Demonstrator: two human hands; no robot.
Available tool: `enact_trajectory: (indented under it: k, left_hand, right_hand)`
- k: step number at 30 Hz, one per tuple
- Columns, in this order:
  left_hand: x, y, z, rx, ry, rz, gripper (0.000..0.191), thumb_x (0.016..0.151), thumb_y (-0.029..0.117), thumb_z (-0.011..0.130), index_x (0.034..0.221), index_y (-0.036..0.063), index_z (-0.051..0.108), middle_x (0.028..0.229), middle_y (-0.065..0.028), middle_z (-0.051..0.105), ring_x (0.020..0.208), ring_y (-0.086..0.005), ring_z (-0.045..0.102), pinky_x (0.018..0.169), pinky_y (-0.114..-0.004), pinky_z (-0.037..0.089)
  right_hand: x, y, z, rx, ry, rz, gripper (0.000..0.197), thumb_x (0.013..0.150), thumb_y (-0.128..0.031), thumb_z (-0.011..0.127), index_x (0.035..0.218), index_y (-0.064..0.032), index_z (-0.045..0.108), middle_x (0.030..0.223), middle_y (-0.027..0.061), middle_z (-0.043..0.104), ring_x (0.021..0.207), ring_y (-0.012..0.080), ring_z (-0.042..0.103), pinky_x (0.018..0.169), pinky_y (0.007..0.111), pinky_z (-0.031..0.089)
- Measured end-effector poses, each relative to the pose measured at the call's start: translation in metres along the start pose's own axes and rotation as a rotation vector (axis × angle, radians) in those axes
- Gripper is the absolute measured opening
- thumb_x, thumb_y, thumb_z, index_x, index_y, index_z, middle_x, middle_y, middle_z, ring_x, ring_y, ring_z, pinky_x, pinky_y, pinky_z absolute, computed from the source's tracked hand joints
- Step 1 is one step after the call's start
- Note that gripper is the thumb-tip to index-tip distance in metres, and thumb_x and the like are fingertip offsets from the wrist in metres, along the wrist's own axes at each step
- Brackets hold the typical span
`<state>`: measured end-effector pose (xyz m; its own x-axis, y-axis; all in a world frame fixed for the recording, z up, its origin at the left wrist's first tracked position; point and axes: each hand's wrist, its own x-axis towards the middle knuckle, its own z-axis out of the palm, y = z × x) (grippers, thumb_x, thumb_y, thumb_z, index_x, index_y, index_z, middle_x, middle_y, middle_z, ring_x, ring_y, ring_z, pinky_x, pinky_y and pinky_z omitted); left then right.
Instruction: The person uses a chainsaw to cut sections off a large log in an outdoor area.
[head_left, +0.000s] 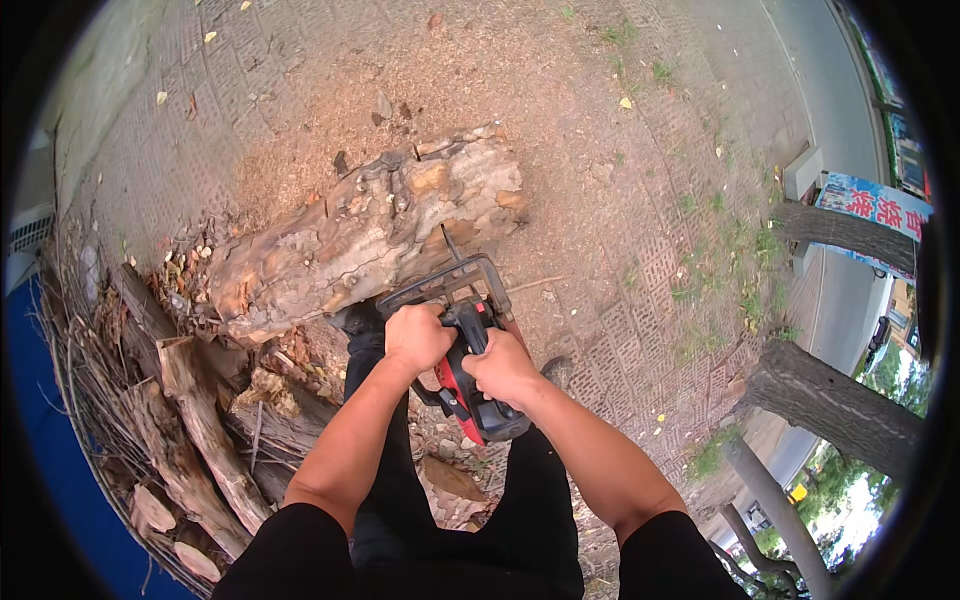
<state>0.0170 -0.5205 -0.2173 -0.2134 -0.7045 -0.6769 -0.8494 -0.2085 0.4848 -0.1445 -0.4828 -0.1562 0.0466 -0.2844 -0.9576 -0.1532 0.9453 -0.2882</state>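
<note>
A red and black chainsaw (474, 390) is held in front of my legs, its bar pointing away from me. My left hand (418, 336) grips it at the left, close to the front handle. Around the rear handle my right hand (506, 369) is closed. Beyond the dark front guard, the narrow guide bar (451, 244) reaches the near side of a thick bark-covered log (375, 225) lying across the ground. Dark narrow cuts show along the log's far edge. How deep the bar sits in the wood I cannot tell.
Cut branches and split logs (199, 420) are heaped at my left, beside a blue surface (37, 480). Sawdust (420, 75) covers the paving beyond the log. Tree trunks (832, 401), a sign bearing writing (874, 202) and a road (832, 82) are at the right.
</note>
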Motion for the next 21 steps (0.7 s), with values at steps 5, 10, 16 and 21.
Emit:
enact_trajectory:
  k: [5, 10, 16, 21]
  left_hand:
    - [-0.024, 0.006, 0.003, -0.005, -0.060, 0.031, 0.022, 0.072, 0.025, 0.074, 0.080, 0.0054, 0.072, 0.078, -0.0208, 0.071, 0.082, -0.0407, 0.071, 0.079, -0.049, 0.058]
    - [-0.050, 0.016, -0.006, -0.026, -0.045, 0.079, 0.020, 0.071, 0.024, 0.074, 0.080, 0.0053, 0.073, 0.077, -0.0196, 0.071, 0.082, -0.0411, 0.071, 0.078, -0.049, 0.057]
    - [0.011, -0.002, -0.009, 0.041, -0.036, 0.028, 0.021, 0.074, 0.026, 0.075, 0.079, 0.0060, 0.072, 0.076, -0.0198, 0.071, 0.080, -0.0411, 0.071, 0.077, -0.049, 0.058]
    - [-0.026, 0.006, -0.001, 0.023, -0.037, 0.094, 0.021, 0.073, 0.025, 0.074, 0.080, 0.0058, 0.072, 0.079, -0.0199, 0.072, 0.084, -0.0412, 0.072, 0.079, -0.049, 0.058]
  right_hand:
    - [-0.021, 0.024, -0.003, -0.058, -0.008, -0.035, 0.022, 0.088, -0.011, 0.070, 0.100, -0.0016, 0.054, 0.063, 0.0054, 0.057, 0.047, 0.0150, 0.056, 0.043, 0.035, 0.046]
    - [-0.053, 0.026, 0.001, -0.005, -0.009, 0.018, 0.018, 0.088, -0.012, 0.069, 0.096, -0.0043, 0.054, 0.063, 0.0031, 0.056, 0.046, 0.0144, 0.055, 0.042, 0.034, 0.043]
    - [0.009, -0.001, 0.003, 0.036, -0.014, -0.020, 0.018, 0.089, -0.007, 0.067, 0.093, -0.0050, 0.050, 0.061, 0.0019, 0.052, 0.043, 0.0121, 0.050, 0.038, 0.034, 0.041]
    - [-0.034, 0.013, 0.001, 0.057, -0.012, -0.015, 0.019, 0.089, -0.008, 0.067, 0.094, -0.0054, 0.049, 0.061, 0.0015, 0.052, 0.043, 0.0109, 0.050, 0.038, 0.032, 0.040]
